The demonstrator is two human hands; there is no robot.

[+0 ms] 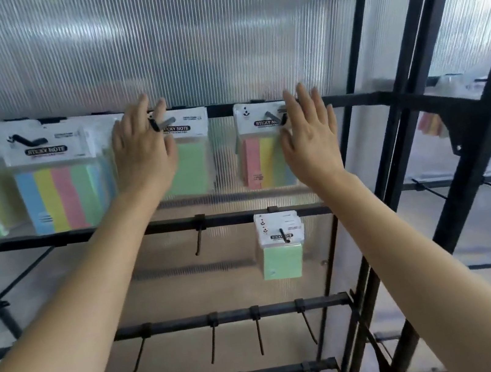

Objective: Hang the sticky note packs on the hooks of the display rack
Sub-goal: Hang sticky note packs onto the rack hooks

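Our left hand (142, 152) flat on clear-bagged green sticky note pack (193, 162) | right hand (310, 133) spread loose beside pink-yellow-blue pack (261, 159) | we'd push white card headers (191, 123) fully back on black metal hooks (167, 122)

Packs (57, 183) hang along top rail (219, 111); left hand (143, 157) before one, right hand (311, 140) before next; single pack (281, 244) on second rail (236, 217) below.
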